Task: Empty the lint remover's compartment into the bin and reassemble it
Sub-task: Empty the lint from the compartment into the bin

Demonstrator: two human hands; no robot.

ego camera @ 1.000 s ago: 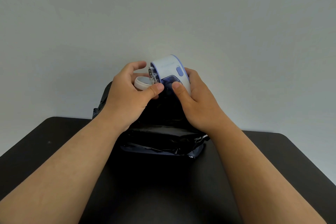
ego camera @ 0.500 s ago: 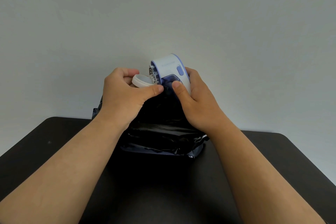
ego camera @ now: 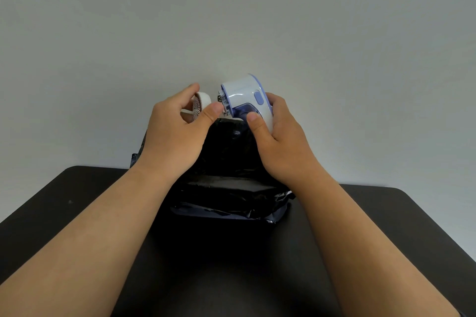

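Observation:
My right hand (ego camera: 279, 141) grips the white and blue lint remover (ego camera: 244, 96) above the bin, its bare blade end facing left and the thumb resting on the translucent blue compartment (ego camera: 244, 113). My left hand (ego camera: 177, 131) holds the round white mesh cap (ego camera: 200, 107) between thumb and fingers, a small gap to the left of the remover's head, with its mesh face turned towards me. Below both hands stands the bin (ego camera: 226, 188), lined with a black plastic bag.
The bin stands at the far middle of a dark table (ego camera: 77, 201) with rounded corners. A plain grey wall (ego camera: 231, 20) rises behind it. My forearms reach in from the bottom left and right.
The left hand has pulled the mesh cap away from the remover's head to the left and tilted it upright. The remover in the right hand has stayed about where it was.

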